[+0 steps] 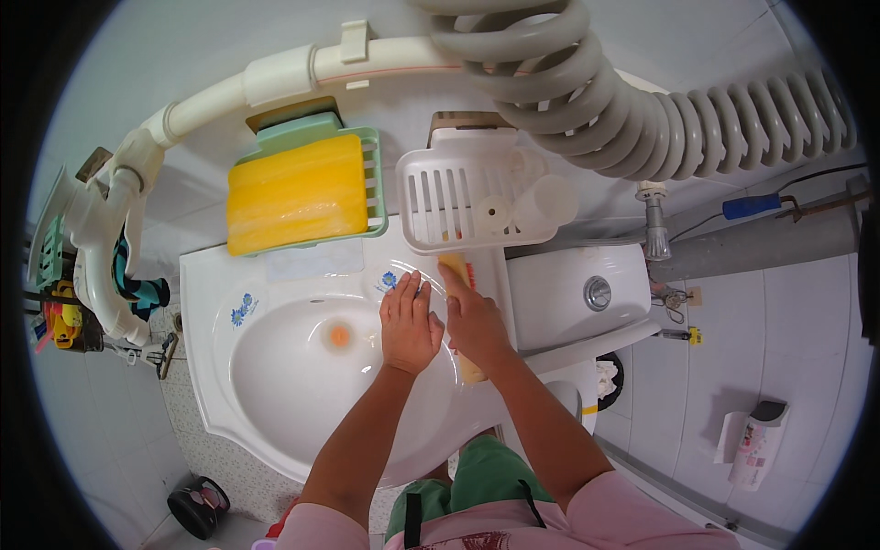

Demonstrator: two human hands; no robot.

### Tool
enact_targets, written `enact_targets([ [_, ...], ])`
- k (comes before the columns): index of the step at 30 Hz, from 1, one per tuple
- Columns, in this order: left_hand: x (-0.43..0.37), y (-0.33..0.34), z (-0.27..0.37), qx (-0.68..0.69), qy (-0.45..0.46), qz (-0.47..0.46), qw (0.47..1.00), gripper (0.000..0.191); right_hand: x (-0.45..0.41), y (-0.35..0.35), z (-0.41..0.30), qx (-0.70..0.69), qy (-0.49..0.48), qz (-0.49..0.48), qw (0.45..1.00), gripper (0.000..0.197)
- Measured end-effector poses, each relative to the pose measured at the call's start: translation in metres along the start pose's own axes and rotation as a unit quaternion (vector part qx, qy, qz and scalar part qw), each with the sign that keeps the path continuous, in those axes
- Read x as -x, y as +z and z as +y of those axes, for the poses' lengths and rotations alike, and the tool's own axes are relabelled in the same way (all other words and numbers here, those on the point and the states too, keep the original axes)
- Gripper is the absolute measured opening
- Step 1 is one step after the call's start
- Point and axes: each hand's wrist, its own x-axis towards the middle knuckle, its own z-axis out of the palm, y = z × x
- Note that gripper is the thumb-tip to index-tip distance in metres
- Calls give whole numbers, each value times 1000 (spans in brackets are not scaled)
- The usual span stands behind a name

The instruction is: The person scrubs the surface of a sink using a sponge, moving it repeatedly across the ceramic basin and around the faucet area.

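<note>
My left hand point(410, 333) lies palm down on the inner right side of the white ceramic washbasin point(275, 392), fingers stretched, holding nothing visible. Close to its right, my right hand point(478, 330) grips a long tan-yellow object point(473, 371) with red marks along it; its exact kind is unclear, as the hand covers its middle. The object lies along the basin's right rim, its far end under a white slotted soap rack point(454, 240). Translucent cups point(546, 210) stand on that rack. A thick yellow slab point(299, 192), perhaps a sponge, rests in a green rack point(377, 179).
A grey coiled hose point(619, 130) and a white pipe point(220, 96) cross above the racks. The toilet cistern point(570, 289) adjoins the basin at right. Waste bins point(198, 507) stand on the floor. A paper roll point(756, 447) hangs on the right wall.
</note>
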Motion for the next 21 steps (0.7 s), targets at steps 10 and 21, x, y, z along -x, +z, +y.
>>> enact_targets([
  [10,2,2,-2,1,-4,-1,1000,51,6,4,2,-69,-24,-2,997,46],
  [21,1,0,-2,19,2,8,1000,47,-1,4,1,-20,-18,8,1000,46],
])
